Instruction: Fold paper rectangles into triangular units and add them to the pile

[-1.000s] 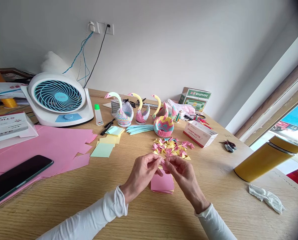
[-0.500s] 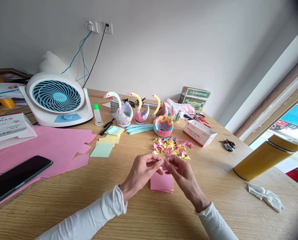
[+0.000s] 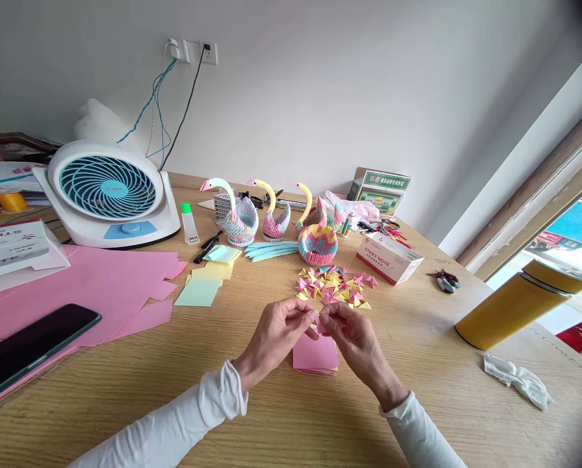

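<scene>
My left hand (image 3: 281, 330) and my right hand (image 3: 356, 338) meet at the centre, thumbs and fingertips pinched together. Between them is a small pink paper piece (image 3: 324, 323), mostly hidden by the fingers, its edge showing at my right fingertips. Whether the left fingertips also grip it is hard to see. Just below lies a stack of square pink notes (image 3: 315, 354). Beyond the hands, small folded pink and yellow triangles (image 3: 334, 286) are scattered in a pile. Behind them stands a multicoloured paper basket shape (image 3: 318, 244).
Paper swans (image 3: 242, 222) stand at the back. A sticky note box (image 3: 389, 258) is right of the pile, and a yellow flask (image 3: 517, 305) farther right. To the left are a fan (image 3: 114, 192), pink sheets (image 3: 119, 279), a phone (image 3: 37, 348) and pale green notes (image 3: 197, 292).
The whole view has shifted very slightly. Both hands keep nearly the same place, and the pink paper shows a little less between the fingers.
</scene>
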Motion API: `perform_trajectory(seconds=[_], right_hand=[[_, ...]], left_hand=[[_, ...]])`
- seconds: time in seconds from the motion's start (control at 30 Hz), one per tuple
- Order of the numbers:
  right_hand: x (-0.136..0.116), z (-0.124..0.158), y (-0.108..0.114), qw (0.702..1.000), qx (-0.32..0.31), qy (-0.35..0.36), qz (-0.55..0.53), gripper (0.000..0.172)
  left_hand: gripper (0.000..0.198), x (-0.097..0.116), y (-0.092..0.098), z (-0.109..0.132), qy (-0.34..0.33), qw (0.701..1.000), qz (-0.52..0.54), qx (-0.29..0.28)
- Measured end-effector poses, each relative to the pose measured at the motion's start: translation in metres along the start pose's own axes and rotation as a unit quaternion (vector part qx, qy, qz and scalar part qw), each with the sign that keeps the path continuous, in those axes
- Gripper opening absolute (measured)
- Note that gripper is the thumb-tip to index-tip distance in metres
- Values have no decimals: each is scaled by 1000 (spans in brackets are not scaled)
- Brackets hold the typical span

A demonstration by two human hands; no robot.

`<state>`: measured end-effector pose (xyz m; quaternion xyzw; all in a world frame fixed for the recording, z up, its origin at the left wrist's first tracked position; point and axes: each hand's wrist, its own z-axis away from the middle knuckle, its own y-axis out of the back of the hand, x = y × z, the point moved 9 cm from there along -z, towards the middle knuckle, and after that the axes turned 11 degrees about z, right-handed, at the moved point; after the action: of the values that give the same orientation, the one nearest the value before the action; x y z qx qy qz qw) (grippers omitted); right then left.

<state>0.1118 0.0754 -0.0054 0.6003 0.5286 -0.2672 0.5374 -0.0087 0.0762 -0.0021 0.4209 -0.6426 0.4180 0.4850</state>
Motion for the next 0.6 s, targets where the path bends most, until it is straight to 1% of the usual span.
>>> perform_trajectory(seconds=[0.1, 0.17, 0.3, 0.37, 0.5, 0.6], right_hand=[[0, 1, 0, 1000, 4, -1, 25, 25], [2, 0, 0, 1000, 5, -1, 20, 25], [4, -1, 0, 1000, 3, 5, 14, 24], [4, -1, 1, 1000, 4, 9, 28, 24], [0, 0, 2, 996, 7, 11, 84, 24], [-3, 1, 2, 992, 1, 7, 127, 24]], left_hand=[[24, 2, 1, 0, -18, 1000, -17, 11], [25, 2, 0, 0, -22, 1000, -17, 8], [34, 1, -2, -2, -12, 1000, 14, -13], [35, 1, -2, -3, -6, 1000, 14, -25], [25, -1, -1, -4, -5, 998, -39, -44], [24, 0, -1, -4, -22, 993, -98, -55]])
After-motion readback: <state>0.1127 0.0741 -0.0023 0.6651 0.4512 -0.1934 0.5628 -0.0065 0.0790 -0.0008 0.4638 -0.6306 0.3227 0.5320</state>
